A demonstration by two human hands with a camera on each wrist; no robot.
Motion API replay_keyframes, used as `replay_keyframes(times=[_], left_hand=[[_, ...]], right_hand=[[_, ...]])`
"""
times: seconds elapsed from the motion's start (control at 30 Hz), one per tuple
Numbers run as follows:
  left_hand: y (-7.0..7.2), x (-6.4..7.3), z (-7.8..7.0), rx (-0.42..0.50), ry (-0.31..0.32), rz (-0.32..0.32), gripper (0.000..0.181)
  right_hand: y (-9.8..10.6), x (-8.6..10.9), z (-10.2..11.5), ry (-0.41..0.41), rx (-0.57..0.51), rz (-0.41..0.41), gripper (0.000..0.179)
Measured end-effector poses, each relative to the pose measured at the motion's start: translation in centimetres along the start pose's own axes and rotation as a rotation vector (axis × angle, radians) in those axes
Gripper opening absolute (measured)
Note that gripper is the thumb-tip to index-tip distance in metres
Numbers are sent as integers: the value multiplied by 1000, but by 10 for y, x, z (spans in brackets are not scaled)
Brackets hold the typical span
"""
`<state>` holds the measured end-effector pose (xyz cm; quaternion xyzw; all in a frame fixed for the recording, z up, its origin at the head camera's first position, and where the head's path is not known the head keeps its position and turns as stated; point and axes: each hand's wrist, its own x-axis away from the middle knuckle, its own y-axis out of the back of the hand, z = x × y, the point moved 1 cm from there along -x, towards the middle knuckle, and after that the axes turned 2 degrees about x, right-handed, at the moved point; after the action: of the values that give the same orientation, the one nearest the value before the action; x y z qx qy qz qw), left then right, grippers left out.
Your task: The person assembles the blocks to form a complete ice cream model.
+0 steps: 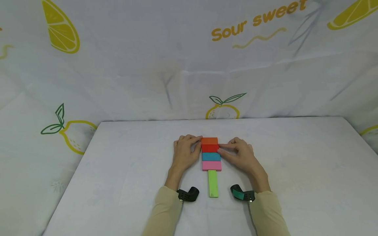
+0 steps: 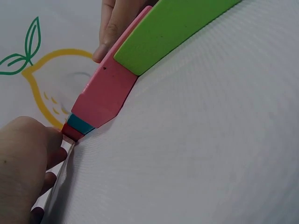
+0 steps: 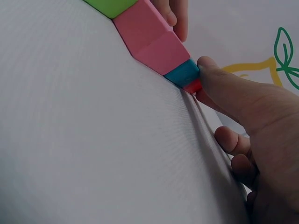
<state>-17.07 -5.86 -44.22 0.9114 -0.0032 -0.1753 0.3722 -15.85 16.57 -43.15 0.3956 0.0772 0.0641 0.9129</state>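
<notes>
Flat coloured blocks lie in a column: an orange block at the far end, then a red block, a blue block and a pink block, edge to edge. Below the pink one, a green block points lengthwise towards the person. My left hand pinches the left end of the orange block, index fingertip at its far corner and thumb near the red edge. From the other side, my right hand holds the right end of the red block between thumb and index finger.
The blocks lie on a white-covered table, whose back edge runs just beyond the hands. Behind it hangs a white cloth printed with lemons and lettering. Black wrist devices sit on both wrists, either side of the green block.
</notes>
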Motion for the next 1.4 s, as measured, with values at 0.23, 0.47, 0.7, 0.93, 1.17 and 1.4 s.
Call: replay_keyframes(times=[0.23, 0.47, 0.7, 0.93, 1.17, 1.4], left_hand=[[-1, -1, 0, -14, -10, 3, 30], [0, 0, 1, -28, -20, 12, 31], [1, 1, 3, -48, -13, 15, 31], [2, 1, 3, -45, -12, 16, 31], [0, 0, 2, -54, -9, 19, 31], [-1, -1, 3, -45, -8, 30, 31]], right_hand=[[1, 1, 1, -3, -11, 7, 36], [0, 1, 0, -17, -13, 7, 35], [-2, 0, 0, 1, -5, 7, 35], [-3, -1, 1, 10, -4, 4, 36], [-3, -1, 0, 19, 3, 0, 36], [-3, -1, -2, 7, 1, 1, 35]])
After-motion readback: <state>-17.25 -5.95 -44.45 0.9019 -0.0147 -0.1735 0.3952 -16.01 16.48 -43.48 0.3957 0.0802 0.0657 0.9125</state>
